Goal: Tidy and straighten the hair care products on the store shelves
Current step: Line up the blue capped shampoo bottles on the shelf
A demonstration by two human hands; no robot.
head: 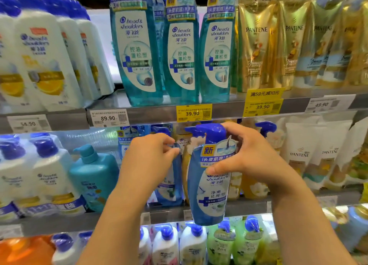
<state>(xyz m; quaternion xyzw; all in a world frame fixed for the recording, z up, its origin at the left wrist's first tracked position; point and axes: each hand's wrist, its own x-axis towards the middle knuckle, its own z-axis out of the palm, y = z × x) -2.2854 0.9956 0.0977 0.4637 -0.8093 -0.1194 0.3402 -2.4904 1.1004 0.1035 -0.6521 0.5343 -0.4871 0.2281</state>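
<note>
1. The right hand (pixel 247 161) grips a blue Head & Shoulders pump bottle (pixel 211 187), thumb across the label front and fingers curled round the neck just below the blue pump head.
2. That bottle is held in front of the middle shelf (pixel 249 207), tilted slightly, with its base hanging lower than the shelf's front edge, so it does not stand on the shelf.
3. The left hand (pixel 147 161) pinches the top of a second blue bottle (pixel 171 185), thumb and forefinger closed on its neck tag; this bottle stands on the middle shelf just left of the held one.
4. Left of the second bottle, on the same shelf, stands a teal pump bottle (pixel 93 177), and further left are white bottles with blue caps (pixel 45 175) wrapped in clear film.
5. Behind and to the right of the held bottle are yellow-toned bottles (pixel 251 187), partly hidden, and white Pantene tubes (pixel 300 155).
6. On the upper shelf (pixel 139 110), three clear teal Head & Shoulders bottles (pixel 137 51) stand upright in a row, with gold Pantene tubes (pixel 256 45) to their right and white bottles with blue caps to their left.
7. Price tags line the upper shelf's edge, among them a yellow one reading 39.90 (pixel 193 113).
8. On the bottom shelf are white and green pump bottles (pixel 195 244).
</note>
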